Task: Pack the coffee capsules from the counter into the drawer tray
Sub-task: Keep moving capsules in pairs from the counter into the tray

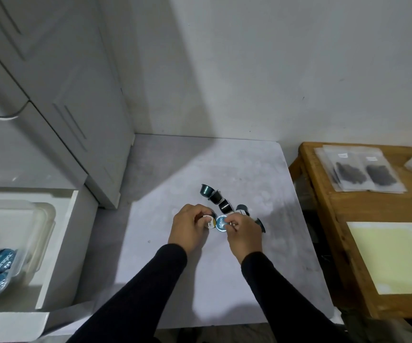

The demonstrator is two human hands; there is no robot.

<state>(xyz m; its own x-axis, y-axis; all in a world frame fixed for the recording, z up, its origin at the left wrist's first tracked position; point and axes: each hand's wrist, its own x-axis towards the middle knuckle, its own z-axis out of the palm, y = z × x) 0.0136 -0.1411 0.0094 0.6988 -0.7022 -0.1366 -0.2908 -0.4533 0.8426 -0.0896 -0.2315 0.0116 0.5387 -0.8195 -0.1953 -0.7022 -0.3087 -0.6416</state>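
We've got both hands on the counter (224, 280): left hand (190, 226) curled round a gold-lidded capsule (209, 222), right hand (243, 233) pinching a blue-lidded capsule (221, 223), five or so more loose just behind. Drawer tray (49, 214) sits well left, several blue ones already in. They look light, rigid, slick-walled with a thin foil lid, so we'd take them by the rim or sidewall, not the lid.
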